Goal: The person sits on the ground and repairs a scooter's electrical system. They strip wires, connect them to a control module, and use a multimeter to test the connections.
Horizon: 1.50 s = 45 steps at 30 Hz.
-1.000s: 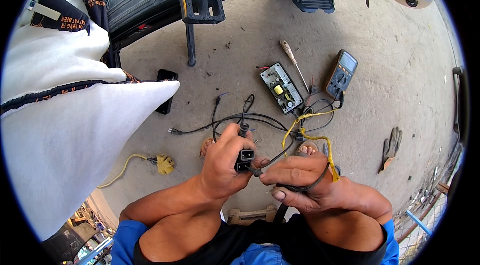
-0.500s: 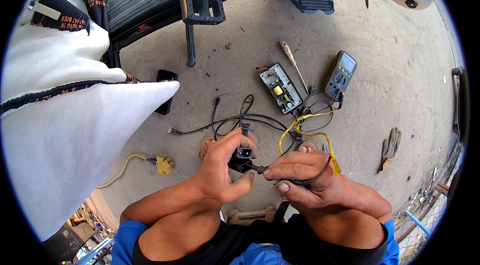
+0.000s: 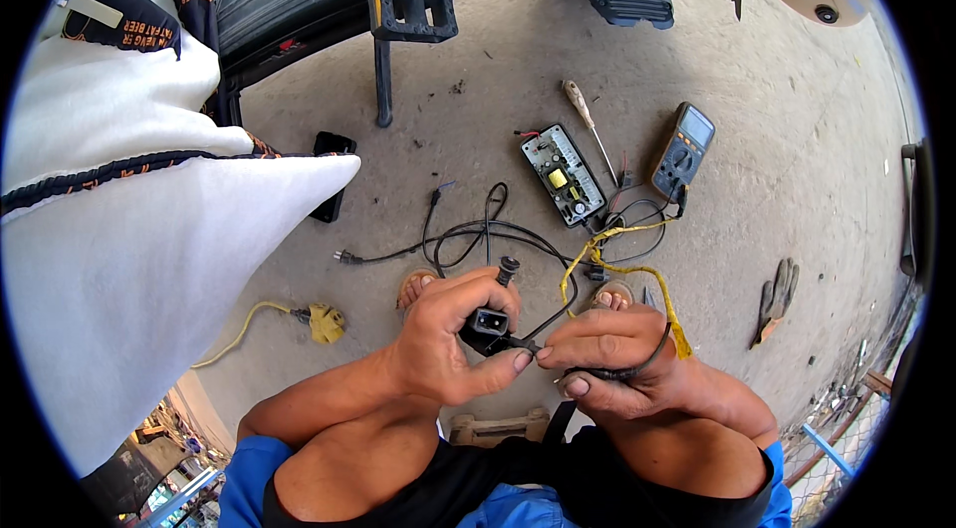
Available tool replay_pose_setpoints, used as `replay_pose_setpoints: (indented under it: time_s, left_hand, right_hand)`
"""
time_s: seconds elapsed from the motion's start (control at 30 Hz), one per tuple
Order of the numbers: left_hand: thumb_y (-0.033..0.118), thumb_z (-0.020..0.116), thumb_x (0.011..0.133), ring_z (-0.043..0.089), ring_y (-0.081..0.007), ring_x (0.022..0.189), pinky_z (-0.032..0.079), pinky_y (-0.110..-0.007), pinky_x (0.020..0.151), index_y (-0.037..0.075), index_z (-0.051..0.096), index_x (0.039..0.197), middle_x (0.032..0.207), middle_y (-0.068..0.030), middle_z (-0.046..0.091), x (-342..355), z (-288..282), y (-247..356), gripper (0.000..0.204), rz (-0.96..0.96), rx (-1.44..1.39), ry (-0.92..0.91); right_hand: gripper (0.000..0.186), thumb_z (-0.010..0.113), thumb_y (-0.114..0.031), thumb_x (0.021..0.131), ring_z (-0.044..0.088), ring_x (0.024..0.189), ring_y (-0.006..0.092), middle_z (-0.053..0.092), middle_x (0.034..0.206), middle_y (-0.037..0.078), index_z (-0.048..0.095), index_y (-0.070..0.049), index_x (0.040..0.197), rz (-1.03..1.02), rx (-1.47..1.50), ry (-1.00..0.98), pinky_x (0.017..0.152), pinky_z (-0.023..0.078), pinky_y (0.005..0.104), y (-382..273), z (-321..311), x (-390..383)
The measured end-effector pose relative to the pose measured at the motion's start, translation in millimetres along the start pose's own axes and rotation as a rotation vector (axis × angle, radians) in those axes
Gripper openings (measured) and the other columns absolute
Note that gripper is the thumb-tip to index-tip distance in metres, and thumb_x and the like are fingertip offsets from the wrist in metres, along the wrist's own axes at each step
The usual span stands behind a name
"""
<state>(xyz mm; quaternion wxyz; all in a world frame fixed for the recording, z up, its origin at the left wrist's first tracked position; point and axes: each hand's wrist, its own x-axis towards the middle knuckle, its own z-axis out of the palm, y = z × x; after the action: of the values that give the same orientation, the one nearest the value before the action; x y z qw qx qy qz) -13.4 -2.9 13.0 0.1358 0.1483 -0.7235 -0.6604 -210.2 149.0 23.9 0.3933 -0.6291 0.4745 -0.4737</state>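
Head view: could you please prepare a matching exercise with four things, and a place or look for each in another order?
Column one
1. Multimeter
2. Black connector
3. Glove
4. Screwdriver

Column two
A. Held in the left hand
B. Pale handle, thin metal shaft
C. Screen and orange buttons
D. On the ground, farthest right of the four

Right pairs: 1-C, 2-A, 3-D, 4-B
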Motion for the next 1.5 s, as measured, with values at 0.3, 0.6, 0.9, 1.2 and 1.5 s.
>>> replay_pose_setpoints:
  time_s: [0.3,0.6,0.9,1.2,1.5]
  left_hand:
    - [0.012,0.076,0.067,0.049,-0.0202,0.068,0.041,-0.031,0.062,0.002,0.056,0.085,0.079,-0.0099,0.056,-0.5,0.1,-8.9,0.029,0.090,0.041,0.026]
    - [0.017,0.076,0.066,0.046,-0.0171,0.066,0.036,-0.030,0.060,0.003,0.055,0.083,0.077,-0.0079,0.056,-14.3,-6.1,-10.4,0.031,0.064,0.032,0.039]
    - [0.018,0.075,0.067,0.049,-0.0172,0.067,0.035,-0.030,0.067,0.004,0.055,0.082,0.078,-0.0062,0.056,-19.9,-10.9,-10.8,0.028,0.036,0.026,0.026]
    - [0.015,0.075,0.068,0.052,-0.0199,0.068,0.042,-0.030,0.061,0.001,0.055,0.085,0.081,-0.0104,0.055,-26.3,-25.4,-12.2,0.030,0.053,-0.046,-0.025]
    - [0.010,0.076,0.068,0.053,-0.0218,0.068,0.043,-0.032,0.062,0.002,0.056,0.085,0.081,-0.0112,0.055,-35.3,-40.0,-24.0,0.028,0.046,-0.070,-0.027]
  right_hand:
    - [0.036,0.075,-0.018,0.087,0.070,0.082,0.0257,0.071,0.097,0.012,0.066,-0.002,0.118,0.157,0.001,-0.087,0.070,0.051,0.0353,-9.1,-6.2,-3.3]
    - [0.023,0.065,-0.015,0.098,0.067,0.094,0.0265,0.070,0.095,0.015,0.067,0.004,0.111,0.408,0.567,-0.649,0.083,0.051,0.0345,33.6,-30.0,-38.3]
    - [0.030,0.061,-0.024,0.097,0.048,0.046,0.0073,0.062,0.068,0.008,0.066,0.005,0.102,0.733,0.704,0.557,0.039,0.038,0.0217,73.3,-86.8,-50.8]
    - [0.030,0.058,-0.021,0.091,0.068,0.069,0.0306,0.071,0.076,0.016,0.069,0.004,0.105,0.520,-0.264,-0.041,0.067,0.055,0.0395,137.1,-15.5,97.6]
    - [0.032,0.061,-0.022,0.081,0.068,0.096,0.0399,0.072,0.094,0.022,0.073,-0.001,0.103,0.607,-0.524,-0.065,0.088,0.053,0.0478,243.7,55.7,131.0]
